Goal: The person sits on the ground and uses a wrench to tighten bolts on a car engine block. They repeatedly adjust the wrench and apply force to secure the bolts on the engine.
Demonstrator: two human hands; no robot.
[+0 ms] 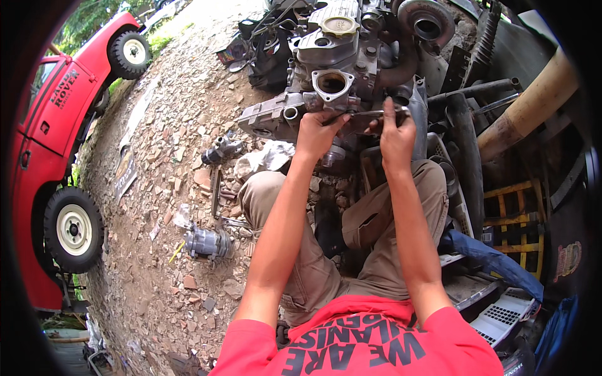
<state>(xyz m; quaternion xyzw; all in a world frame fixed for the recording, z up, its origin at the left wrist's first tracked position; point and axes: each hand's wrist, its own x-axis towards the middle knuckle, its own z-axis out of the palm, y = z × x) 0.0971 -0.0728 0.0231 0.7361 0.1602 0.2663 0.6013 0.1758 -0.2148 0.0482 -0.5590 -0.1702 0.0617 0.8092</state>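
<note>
A large grey metal engine (pixel 323 47) stands on the ground in front of me, with a round open port (pixel 330 84) in a three-cornered flange facing up. Just below that port, my left hand (pixel 321 133) is closed, fingertips pinched against the engine's front; what lies between them is too small to make out. My right hand (pixel 397 133) grips the right end of a slim metal wrench (pixel 371 113), thumb pointing up along it. The wrench lies crosswise, its left end close to my left fingertips. Whether it sits on a bolt is hidden.
On the stony ground at left lie a silver cylindrical compressor (pixel 207 243), a dark metal fitting (pixel 221 150) and a white rag (pixel 266 158). A red vehicle (pixel 47 131) stands far left. To the right are pipes (pixel 473 93), a yellow crate (pixel 517 216) and a thick beige post (pixel 527 106).
</note>
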